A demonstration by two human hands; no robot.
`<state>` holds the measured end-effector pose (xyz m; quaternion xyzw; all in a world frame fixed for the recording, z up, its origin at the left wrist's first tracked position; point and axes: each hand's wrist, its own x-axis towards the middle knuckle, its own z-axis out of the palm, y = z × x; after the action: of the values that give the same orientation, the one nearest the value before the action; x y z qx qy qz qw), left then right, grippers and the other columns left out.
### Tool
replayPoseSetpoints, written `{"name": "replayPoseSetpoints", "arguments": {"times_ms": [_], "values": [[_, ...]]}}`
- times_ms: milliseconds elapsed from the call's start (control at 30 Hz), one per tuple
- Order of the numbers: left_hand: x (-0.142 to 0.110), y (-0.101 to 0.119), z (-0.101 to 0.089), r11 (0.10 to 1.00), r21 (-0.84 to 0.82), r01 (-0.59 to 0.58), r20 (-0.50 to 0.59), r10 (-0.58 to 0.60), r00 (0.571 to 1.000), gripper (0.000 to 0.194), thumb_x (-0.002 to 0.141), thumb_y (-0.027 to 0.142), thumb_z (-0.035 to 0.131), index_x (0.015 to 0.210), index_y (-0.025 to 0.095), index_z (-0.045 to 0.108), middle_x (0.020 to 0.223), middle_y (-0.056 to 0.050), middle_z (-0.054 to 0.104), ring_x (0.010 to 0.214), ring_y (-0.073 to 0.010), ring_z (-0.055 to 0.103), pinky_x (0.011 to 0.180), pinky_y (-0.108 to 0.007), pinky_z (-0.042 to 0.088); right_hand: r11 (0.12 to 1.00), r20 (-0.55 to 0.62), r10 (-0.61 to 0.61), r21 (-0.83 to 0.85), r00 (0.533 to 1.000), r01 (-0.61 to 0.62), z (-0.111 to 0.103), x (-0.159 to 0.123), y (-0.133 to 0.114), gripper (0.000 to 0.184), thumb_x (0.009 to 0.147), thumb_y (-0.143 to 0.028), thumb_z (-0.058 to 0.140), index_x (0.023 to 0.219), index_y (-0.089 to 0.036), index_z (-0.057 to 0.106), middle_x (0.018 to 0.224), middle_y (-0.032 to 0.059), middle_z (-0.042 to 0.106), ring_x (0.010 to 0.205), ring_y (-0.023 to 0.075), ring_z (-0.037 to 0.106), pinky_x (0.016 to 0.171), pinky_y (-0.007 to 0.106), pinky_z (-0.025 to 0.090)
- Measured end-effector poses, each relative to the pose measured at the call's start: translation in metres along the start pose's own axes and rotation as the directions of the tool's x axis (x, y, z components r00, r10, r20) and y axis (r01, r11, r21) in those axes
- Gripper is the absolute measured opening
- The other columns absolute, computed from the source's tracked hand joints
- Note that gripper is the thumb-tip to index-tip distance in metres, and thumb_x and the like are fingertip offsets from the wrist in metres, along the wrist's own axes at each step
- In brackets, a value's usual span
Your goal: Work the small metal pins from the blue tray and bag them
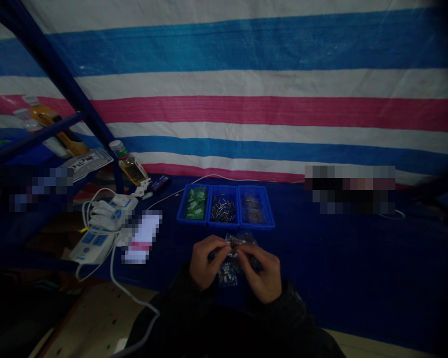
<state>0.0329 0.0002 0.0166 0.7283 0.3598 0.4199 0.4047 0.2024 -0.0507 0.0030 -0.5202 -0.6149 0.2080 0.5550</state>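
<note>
My left hand (206, 262) and my right hand (262, 274) are held close together over the blue table (358, 268), both pinched on a small clear plastic bag (236, 241) with tiny parts in it. Another small clear packet (227, 274) lies on the cloth between my wrists. Just beyond my hands stand three blue bins in a row: the left bin (192, 204) holds green pieces, the middle bin (223, 208) holds small metal pins, and the right bin (254, 209) holds brownish parts.
White power strips (97, 233) with cables lie at the left, near a yellow-liquid bottle (131, 167) and a blue shelf frame (52, 64). A striped tarp (269, 89) hangs behind the table. A white cable (134, 298) trails off the front edge.
</note>
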Motion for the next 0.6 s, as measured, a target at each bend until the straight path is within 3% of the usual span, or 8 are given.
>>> {"name": "replayPoseSetpoints", "arguments": {"times_ms": [133,433,600], "values": [[0.000,-0.002,0.004,0.999,0.044,0.026,-0.042,-0.024,0.999,0.007,0.091,0.021,0.067,0.095,0.017,0.072,0.091,-0.006,0.074,0.085,-0.0178,0.069,0.080,-0.028,0.052,1.000,-0.007,-0.012,-0.005,1.000,0.012,0.004,-0.002,0.006,0.015,0.094,-0.019,0.062,0.102,-0.023,0.074,0.102,0.0059,0.078,0.088,0.0209,0.076,0.079,0.032,0.061],[-0.002,-0.003,0.003,0.999,0.027,0.029,-0.023,-0.028,0.999,0.015,0.095,0.021,0.061,0.105,0.018,0.073,0.098,-0.007,0.075,0.090,-0.0194,0.070,0.083,-0.030,0.053,0.999,-0.016,-0.008,-0.033,1.000,0.007,0.004,-0.003,0.010,0.022,0.094,-0.019,0.060,0.111,-0.024,0.073,0.106,0.0055,0.078,0.093,0.0217,0.076,0.084,0.034,0.061],[-0.002,-0.003,0.001,1.000,0.017,0.007,-0.006,-0.006,1.000,0.025,0.100,0.018,0.052,0.112,0.020,0.074,0.104,-0.008,0.075,0.097,-0.0193,0.070,0.089,-0.031,0.052,1.000,0.015,0.013,-0.022,1.000,-0.013,0.000,-0.003,0.008,0.032,0.098,-0.017,0.049,0.121,-0.024,0.069,0.115,0.0056,0.075,0.104,0.0219,0.073,0.091,0.035,0.059]]}}
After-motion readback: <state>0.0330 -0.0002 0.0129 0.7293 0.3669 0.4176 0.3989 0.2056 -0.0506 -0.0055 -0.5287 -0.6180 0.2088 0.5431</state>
